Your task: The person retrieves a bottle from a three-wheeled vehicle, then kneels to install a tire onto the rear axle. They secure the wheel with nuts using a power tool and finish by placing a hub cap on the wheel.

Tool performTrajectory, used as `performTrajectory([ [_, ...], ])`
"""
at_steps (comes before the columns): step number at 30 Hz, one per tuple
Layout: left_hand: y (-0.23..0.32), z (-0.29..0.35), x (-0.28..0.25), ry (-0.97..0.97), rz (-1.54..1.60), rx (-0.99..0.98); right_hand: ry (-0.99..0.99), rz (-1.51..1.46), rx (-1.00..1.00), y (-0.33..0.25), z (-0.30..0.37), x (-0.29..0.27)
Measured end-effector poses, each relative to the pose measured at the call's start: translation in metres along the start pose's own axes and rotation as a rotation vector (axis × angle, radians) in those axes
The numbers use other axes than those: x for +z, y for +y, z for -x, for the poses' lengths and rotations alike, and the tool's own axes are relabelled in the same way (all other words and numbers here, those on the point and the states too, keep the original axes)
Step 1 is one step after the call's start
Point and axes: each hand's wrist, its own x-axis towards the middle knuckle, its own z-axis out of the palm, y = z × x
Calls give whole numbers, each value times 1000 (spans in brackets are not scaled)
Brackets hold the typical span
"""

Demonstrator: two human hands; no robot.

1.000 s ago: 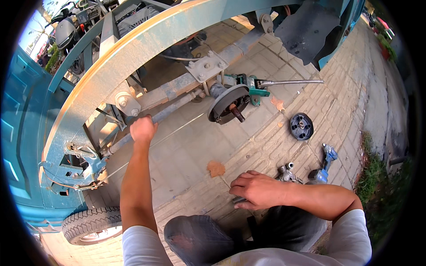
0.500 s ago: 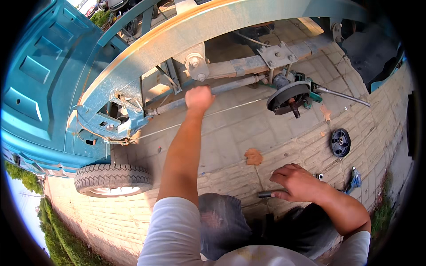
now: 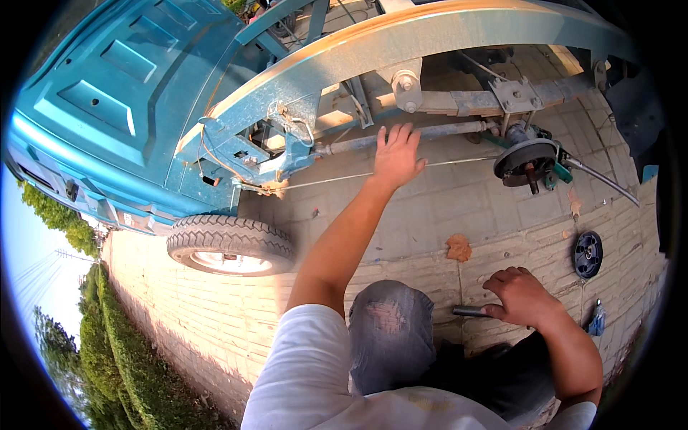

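My left hand (image 3: 398,159) is open, fingers spread, at a grey drive shaft (image 3: 444,132) under the truck frame. Whether its fingertips touch the shaft cannot be told. My right hand (image 3: 527,297) is low on the right, its fingers bent. From beside its thumb sticks out a short dark metal rod (image 3: 469,311), apparently held loosely; the rest of the rod is hidden by the hand. At the shaft's right end sits a wheel hub with a round dark backing plate (image 3: 516,163) and a stub in its middle.
A blue truck cab (image 3: 136,107) and frame rail (image 3: 373,46) fill the upper left and top. A tyre (image 3: 229,240) lies beneath the cab. A brake drum (image 3: 588,254), a blue tool (image 3: 597,319) and a dry leaf (image 3: 459,248) lie on the paving. A long bar (image 3: 602,178) sticks out by the hub.
My view has swung left, so everything appears further right. My left hand has gone from closed on the shaft to open with spread fingers. My right hand stays by the rod.
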Motion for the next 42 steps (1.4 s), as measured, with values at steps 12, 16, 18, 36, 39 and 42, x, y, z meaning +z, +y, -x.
performTrajectory([
  [12, -230, 322, -249, 142, -429, -788, -148, 23, -20, 12, -30, 14],
  [16, -308, 342, -274, -14, -563, -871, -156, 70, 10, 11, -40, 15],
  [18, -363, 371, -289, -14, -536, -932, -140, 52, 9, 11, -42, 19],
  [36, -251, 371, -297, -286, -418, -660, -255, 82, 113, 11, -36, 22],
  [39, -207, 338, -255, -59, -285, -529, -211, 84, 95, 7, -37, 21],
  [42, -149, 282, -233, -95, -535, -432, -157, 75, 58, -3, -34, 6],
])
